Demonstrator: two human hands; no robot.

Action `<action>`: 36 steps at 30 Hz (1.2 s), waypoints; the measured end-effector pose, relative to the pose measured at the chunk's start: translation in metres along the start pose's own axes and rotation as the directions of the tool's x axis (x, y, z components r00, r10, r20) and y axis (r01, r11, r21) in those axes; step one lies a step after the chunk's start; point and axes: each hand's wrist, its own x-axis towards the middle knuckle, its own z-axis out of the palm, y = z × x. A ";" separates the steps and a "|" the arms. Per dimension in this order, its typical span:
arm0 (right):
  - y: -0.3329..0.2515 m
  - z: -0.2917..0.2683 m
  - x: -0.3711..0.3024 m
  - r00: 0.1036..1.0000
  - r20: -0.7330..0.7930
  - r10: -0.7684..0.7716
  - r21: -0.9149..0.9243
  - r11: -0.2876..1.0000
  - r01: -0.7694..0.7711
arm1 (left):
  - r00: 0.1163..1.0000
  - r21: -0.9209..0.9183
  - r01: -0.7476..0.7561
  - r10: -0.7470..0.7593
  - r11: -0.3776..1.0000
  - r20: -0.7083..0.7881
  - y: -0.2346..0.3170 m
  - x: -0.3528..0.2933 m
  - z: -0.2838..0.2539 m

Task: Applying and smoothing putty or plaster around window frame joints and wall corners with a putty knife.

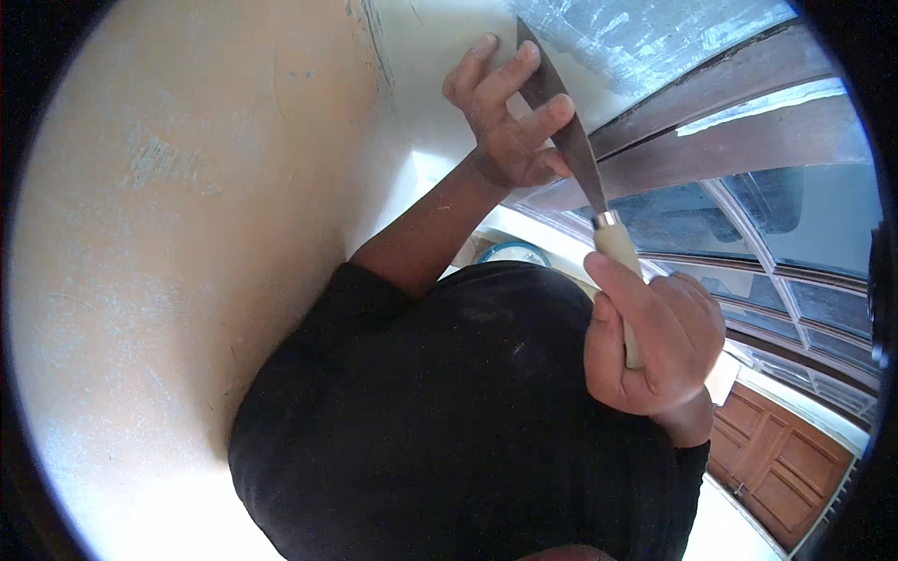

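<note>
My right hand [659,341] is closed around the pale handle of a putty knife [572,140]. Its dark blade tapers up from a metal collar toward the wall at the top of the view. Beside the blade is my left hand [514,122], fingers spread and bent, some of them at or against its edge. Whether the fingertips press on the metal I cannot tell. Behind the blade's tip lies a wall patch [636,47] in grey-blue with white smears, next to a smooth cream strip.
A beige wall [168,234] with scuffed, scraped spots rises close on my left. To the right runs a window with dark panes [795,220] and brown frames. A brown panelled door [772,458] stands at lower right. Behind my body a round blue-rimmed container [514,252] partly shows.
</note>
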 end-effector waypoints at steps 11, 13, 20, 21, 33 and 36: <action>0.000 0.009 0.004 0.998 -0.056 0.007 0.110 0.994 -0.001 | 1.000 -0.036 0.004 -0.005 0.999 -0.010 -0.005 0.001 -0.004; -0.002 0.001 0.001 0.997 -0.071 0.005 0.087 0.996 0.001 | 1.000 -0.028 -0.023 0.023 0.999 -0.007 -0.004 0.002 0.000; -0.002 -0.007 -0.002 0.999 -0.032 -0.022 0.086 0.996 0.024 | 0.994 0.027 -0.105 0.104 0.994 0.037 -0.007 0.002 -0.005; -0.002 -0.003 0.000 0.999 -0.035 -0.023 0.084 0.996 0.026 | 0.994 0.026 -0.109 0.108 0.994 0.036 -0.007 0.004 -0.004; -0.001 0.005 -0.002 0.993 -0.110 0.035 0.157 0.988 -0.017 | 0.999 -0.061 -0.053 0.052 0.997 -0.012 -0.009 0.002 -0.002; 0.003 0.020 0.005 0.986 -0.161 0.046 0.185 0.983 -0.016 | 1.000 -0.039 -0.031 0.031 0.999 -0.001 -0.008 0.003 -0.005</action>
